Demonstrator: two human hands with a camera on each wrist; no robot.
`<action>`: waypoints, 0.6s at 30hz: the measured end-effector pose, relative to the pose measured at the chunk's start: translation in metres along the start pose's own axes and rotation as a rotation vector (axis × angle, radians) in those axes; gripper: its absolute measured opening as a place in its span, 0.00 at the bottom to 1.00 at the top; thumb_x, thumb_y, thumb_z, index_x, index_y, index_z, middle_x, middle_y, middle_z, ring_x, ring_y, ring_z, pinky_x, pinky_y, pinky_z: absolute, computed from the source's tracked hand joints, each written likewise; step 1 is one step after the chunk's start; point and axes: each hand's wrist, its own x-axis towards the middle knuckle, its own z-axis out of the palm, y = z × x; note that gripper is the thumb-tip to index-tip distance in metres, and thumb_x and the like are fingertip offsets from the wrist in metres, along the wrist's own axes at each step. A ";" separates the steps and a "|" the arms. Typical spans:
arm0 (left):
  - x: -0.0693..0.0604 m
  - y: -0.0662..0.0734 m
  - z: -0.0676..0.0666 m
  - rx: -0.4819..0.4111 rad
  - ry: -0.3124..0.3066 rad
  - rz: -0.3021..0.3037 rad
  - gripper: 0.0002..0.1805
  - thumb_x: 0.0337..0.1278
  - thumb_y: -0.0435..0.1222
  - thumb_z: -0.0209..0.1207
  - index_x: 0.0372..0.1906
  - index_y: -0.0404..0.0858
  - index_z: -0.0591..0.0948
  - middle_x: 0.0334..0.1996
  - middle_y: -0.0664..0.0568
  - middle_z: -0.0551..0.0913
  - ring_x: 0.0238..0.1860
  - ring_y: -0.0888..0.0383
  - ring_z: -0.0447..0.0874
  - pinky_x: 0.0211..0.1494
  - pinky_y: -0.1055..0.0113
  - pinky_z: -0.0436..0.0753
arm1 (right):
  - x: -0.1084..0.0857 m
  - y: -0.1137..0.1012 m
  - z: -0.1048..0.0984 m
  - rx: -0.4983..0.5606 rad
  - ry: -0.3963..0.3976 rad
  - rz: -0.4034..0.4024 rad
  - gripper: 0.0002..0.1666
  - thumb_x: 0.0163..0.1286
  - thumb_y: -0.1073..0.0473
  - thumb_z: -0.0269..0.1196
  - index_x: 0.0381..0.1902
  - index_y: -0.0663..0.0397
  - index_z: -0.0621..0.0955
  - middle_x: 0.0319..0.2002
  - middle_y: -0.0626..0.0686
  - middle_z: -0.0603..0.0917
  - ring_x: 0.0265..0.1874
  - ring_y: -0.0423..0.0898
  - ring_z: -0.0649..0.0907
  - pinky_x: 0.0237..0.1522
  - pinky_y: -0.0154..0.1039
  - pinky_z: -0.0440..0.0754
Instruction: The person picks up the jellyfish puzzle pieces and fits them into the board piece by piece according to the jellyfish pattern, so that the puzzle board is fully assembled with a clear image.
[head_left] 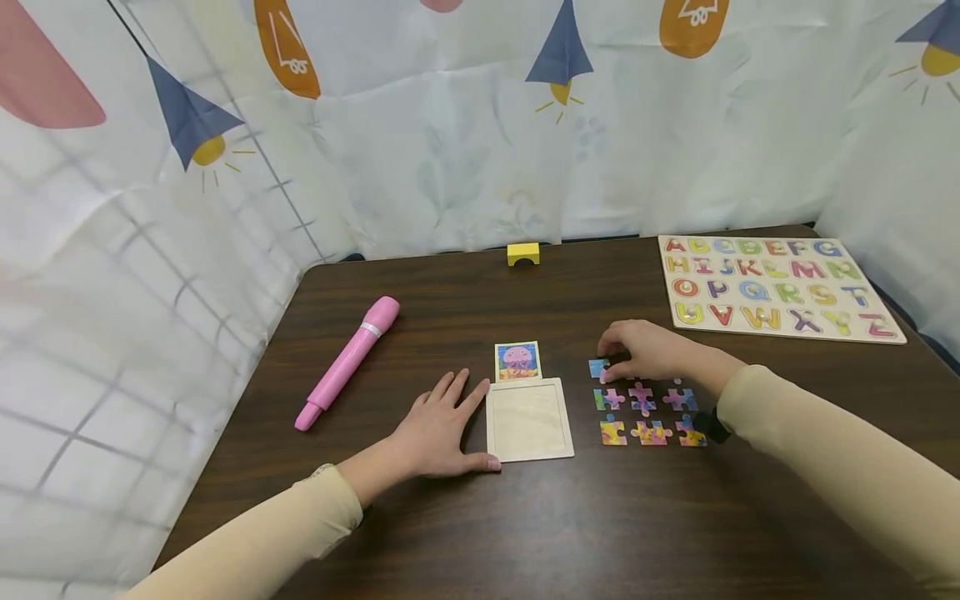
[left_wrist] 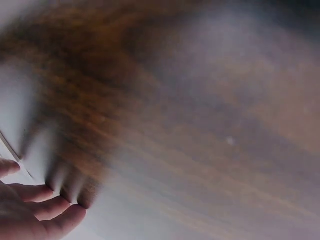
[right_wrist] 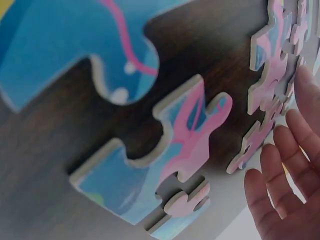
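My left hand [head_left: 442,429] rests spread on the table, its thumb and index fingertip at the left edge of a shallow square wooden puzzle tray [head_left: 529,419]. The tray's recess holds nothing. Directly behind it lies a jellyfish picture card [head_left: 517,362]. My right hand [head_left: 641,348] is over the back row of loose jigsaw pieces, thumb and index finger pinching a blue puzzle piece [head_left: 597,367] at the back left corner. More puzzle pieces [head_left: 651,433] lie in rows in front of it; the hand hides part of the back row. Close up, the right wrist view shows blue-and-pink pieces [right_wrist: 190,135].
A pink marker-shaped stick [head_left: 348,362] lies on the left of the dark wooden table [head_left: 450,533]. At the back is a yellow arch block [head_left: 522,253]. An alphabet board [head_left: 780,287] occupies the back right. Patterned curtains [head_left: 450,150] hang around the back and left.
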 end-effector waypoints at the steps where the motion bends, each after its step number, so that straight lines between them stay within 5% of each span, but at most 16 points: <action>1: 0.000 0.000 0.000 -0.001 0.003 -0.001 0.60 0.49 0.74 0.60 0.83 0.49 0.55 0.81 0.36 0.53 0.81 0.35 0.51 0.72 0.37 0.67 | 0.000 0.000 0.001 -0.001 0.002 0.001 0.15 0.67 0.54 0.72 0.47 0.55 0.85 0.44 0.52 0.84 0.44 0.47 0.83 0.52 0.52 0.82; 18: 0.001 0.002 0.000 -0.041 0.003 -0.025 0.60 0.47 0.72 0.64 0.82 0.51 0.57 0.81 0.37 0.54 0.81 0.34 0.50 0.73 0.36 0.65 | 0.005 0.000 0.004 0.057 -0.017 0.058 0.10 0.66 0.56 0.73 0.40 0.52 0.82 0.40 0.50 0.84 0.40 0.45 0.81 0.49 0.49 0.82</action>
